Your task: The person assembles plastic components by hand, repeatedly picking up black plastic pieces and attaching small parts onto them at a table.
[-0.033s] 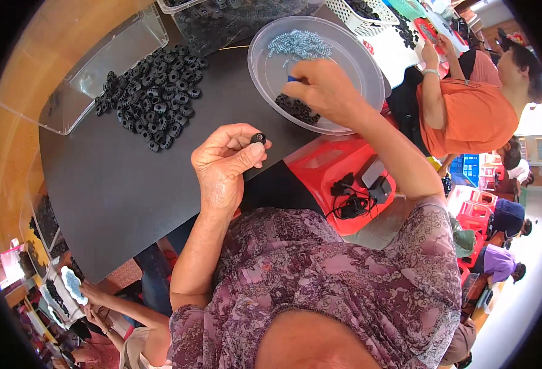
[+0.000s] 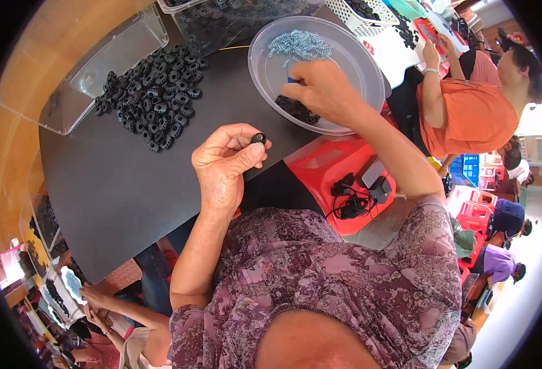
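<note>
My left hand (image 2: 221, 157) pinches a small black plastic part (image 2: 258, 139) between thumb and fingertips, its round open end facing up. Over a clear round tub (image 2: 360, 114) is my right hand (image 2: 326, 89), fingers curled together; a bit of blue shows at their tips, but what it belongs to is hidden. Inside the tub, a heap of small silvery-blue springs (image 2: 301, 46) lies on the far side. Small dark pieces (image 2: 297, 109) gather on the near side, just below my right hand. A large pile of black plastic parts (image 2: 154, 95) rests on the dark table (image 2: 123, 203) to the left.
A clear bin (image 2: 240, 24) of black parts stands behind, and a clear lid or tray (image 2: 111, 61) lies at the far left. On a red stool (image 2: 314, 163) beside me sit black cables (image 2: 354, 203). A person in orange (image 2: 468, 117) works at the right.
</note>
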Demonstrator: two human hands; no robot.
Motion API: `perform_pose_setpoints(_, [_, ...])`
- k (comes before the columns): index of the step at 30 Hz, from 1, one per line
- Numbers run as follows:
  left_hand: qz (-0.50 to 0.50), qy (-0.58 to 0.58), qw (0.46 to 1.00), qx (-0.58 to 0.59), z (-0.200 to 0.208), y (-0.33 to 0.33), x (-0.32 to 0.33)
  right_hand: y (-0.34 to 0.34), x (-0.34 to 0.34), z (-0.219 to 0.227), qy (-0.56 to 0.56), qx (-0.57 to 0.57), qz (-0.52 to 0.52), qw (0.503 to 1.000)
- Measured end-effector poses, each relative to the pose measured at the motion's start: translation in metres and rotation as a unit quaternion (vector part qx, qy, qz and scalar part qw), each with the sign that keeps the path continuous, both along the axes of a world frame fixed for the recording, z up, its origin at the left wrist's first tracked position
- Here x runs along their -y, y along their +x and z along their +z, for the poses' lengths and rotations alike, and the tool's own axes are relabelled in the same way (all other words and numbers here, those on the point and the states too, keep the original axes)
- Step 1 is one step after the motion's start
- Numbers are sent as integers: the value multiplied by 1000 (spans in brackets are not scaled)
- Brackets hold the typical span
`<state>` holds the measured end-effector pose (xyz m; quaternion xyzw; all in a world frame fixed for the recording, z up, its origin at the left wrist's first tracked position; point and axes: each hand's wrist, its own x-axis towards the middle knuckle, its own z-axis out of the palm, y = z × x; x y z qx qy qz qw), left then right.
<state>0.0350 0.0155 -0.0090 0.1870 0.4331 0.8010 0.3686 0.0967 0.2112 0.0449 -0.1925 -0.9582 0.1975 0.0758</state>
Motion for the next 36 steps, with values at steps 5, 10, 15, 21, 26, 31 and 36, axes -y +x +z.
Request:
perform_pose_setpoints(5, [1,-7,1000,-6,0,1,0,-10,-7,-16,60,52,6,997])
perform_pose_setpoints(10, [6,-9,1000,-10,-3,0,0,-12,-7,-16,61,43,14,997])
perform_pose_setpoints(15, [8,-7,1000,-20,-4,1,0,-8,-6,-28,175,-28,71,982])
perform_pose_setpoints(21, [17,-8,1000,-13,-3,2,-1,-2,-12,-23,110,-92,49,988])
perform_pose_setpoints(26, [18,-9,1000,-15,-1,0,-2,16,7,8,-88,-134,34,986])
perform_pose_setpoints(31, [15,-26,999,11,3,1,-4,29,31,18,-262,-152,113,946])
perform_pose_setpoints(36, [14,-29,999,6,7,4,-3,27,42,11,-353,-177,111,912])
